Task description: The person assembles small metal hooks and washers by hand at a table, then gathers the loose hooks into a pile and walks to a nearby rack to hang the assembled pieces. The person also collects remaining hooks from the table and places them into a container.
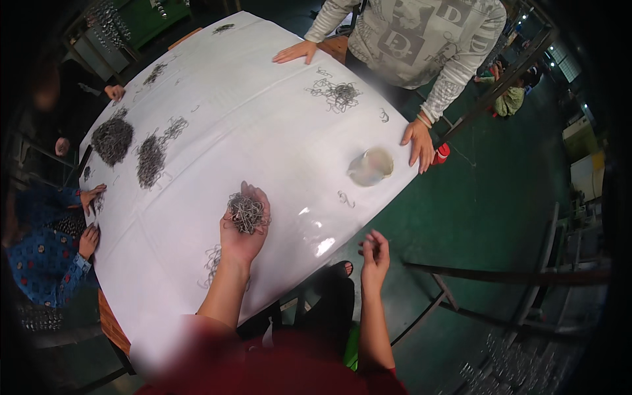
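A heap of small bent metal wire hooks [246, 213] rests in my left hand [249, 240], which is held palm up over the white-covered table [289, 155] with its fingers curled around the heap. Under my left forearm, more loose hooks [212, 265] lie on the sheet. My right hand [374, 253] is in the air just beyond the table's near right edge, fingers loosely bent and apart, with nothing visible in it. A translucent plastic cup [371, 166] stands near the right edge, and a few hooks [345, 199] lie beside it.
Piles of hooks [151, 161] and a denser mound [112, 139] sit on the left. Another pile [340, 96] lies before a person in a grey patterned top [421, 39], both hands on the table. Other people's hands rest along the left edge. Metal frames [500, 273] stand at right.
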`<state>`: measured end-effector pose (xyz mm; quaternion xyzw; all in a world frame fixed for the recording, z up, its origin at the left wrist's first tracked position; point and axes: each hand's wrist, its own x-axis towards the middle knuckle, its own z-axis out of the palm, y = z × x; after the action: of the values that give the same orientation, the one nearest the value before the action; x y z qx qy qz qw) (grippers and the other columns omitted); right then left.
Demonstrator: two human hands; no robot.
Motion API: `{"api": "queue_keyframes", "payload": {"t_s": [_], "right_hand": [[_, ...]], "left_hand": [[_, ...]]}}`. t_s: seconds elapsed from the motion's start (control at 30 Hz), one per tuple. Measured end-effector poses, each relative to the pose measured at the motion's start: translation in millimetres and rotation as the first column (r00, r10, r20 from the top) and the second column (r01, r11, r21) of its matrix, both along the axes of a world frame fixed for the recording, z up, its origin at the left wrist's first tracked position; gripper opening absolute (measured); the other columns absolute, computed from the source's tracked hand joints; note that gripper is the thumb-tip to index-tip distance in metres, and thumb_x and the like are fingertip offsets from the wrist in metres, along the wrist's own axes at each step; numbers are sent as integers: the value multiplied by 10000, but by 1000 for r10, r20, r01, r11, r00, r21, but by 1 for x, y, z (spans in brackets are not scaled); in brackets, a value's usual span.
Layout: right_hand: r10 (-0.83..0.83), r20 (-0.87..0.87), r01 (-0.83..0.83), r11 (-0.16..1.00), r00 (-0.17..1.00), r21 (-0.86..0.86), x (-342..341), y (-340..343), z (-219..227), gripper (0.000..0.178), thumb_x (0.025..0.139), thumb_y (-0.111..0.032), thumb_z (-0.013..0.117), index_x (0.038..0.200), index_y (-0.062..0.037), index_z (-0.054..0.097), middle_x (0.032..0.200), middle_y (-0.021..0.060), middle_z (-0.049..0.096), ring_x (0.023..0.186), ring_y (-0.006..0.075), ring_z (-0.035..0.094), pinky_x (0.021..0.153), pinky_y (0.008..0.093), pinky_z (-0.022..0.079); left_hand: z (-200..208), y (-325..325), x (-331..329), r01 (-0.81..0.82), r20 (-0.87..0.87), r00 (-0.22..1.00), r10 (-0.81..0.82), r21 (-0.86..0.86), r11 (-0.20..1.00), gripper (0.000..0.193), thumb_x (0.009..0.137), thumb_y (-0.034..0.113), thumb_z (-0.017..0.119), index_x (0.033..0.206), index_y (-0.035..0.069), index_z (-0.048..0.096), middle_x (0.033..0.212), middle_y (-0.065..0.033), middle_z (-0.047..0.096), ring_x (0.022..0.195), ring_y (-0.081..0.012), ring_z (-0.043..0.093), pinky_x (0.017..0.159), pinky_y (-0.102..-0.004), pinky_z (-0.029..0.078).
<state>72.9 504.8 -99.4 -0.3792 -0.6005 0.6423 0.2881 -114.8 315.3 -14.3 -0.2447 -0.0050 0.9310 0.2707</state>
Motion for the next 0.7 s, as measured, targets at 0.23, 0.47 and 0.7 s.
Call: {"api": "queue_keyframes", "payload": {"t_s": [0.23,0.47,0.7], "right_hand": [[-75,88,81,994,993,-75,26,109,-25,269,905,-93,555,1164,-23,535,996,42,598,828,133,602,683,241,469],[-145,141,148,989,979,-11,72,233,-4,196,916,-104,543,1080,0,574,924,69,606,788,130,597,684,254,477],[31,122,-52,984,992,170,-6,288,61,173,911,-85,547,1047,13,588,913,64,599,803,134,578,736,260,480]], "left_hand": [[17,154,-9,198,-131,974,-187,74,977,292,926,197,435,1134,59,586,1062,-96,597,1024,-251,562,920,-384,481],[29,266,6,360,-213,920,-328,130,924,302,906,201,468,1134,38,579,1056,-100,591,1034,-263,551,963,-392,459],[43,258,-5,163,-144,978,-150,79,984,298,921,212,444,1132,52,580,1064,-99,581,1018,-260,549,919,-382,476]]}}
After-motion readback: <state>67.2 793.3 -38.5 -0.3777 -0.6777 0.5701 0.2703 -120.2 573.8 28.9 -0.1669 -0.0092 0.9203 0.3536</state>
